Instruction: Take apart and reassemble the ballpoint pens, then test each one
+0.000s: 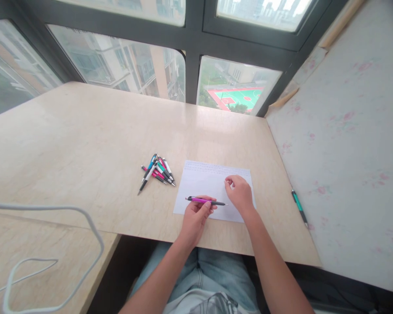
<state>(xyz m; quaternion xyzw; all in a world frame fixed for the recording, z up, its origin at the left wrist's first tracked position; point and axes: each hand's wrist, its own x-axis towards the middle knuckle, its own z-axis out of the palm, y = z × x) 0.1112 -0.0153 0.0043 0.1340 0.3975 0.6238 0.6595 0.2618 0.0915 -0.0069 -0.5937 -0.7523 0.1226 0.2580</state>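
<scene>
My left hand [196,216] is closed around a purple pen [201,200] with black ends, held level above the lower part of a white sheet of paper [191,185]. The pen's tip points right. Over the right side of the sheet is my right hand [239,192], fingers curled in a pinch; whatever they hold, if anything, is too small to make out. Lines of handwriting run along the sheet's top. Left of the paper lies a pile of several pens [157,170] in blue, white, pink and green, all with black grips.
A single green pen [299,208] lies at the right edge of the table [85,144], against the flowered wall [353,165]. A white cable [85,213] loops at the lower left. Dark-framed windows [191,65] border the far side.
</scene>
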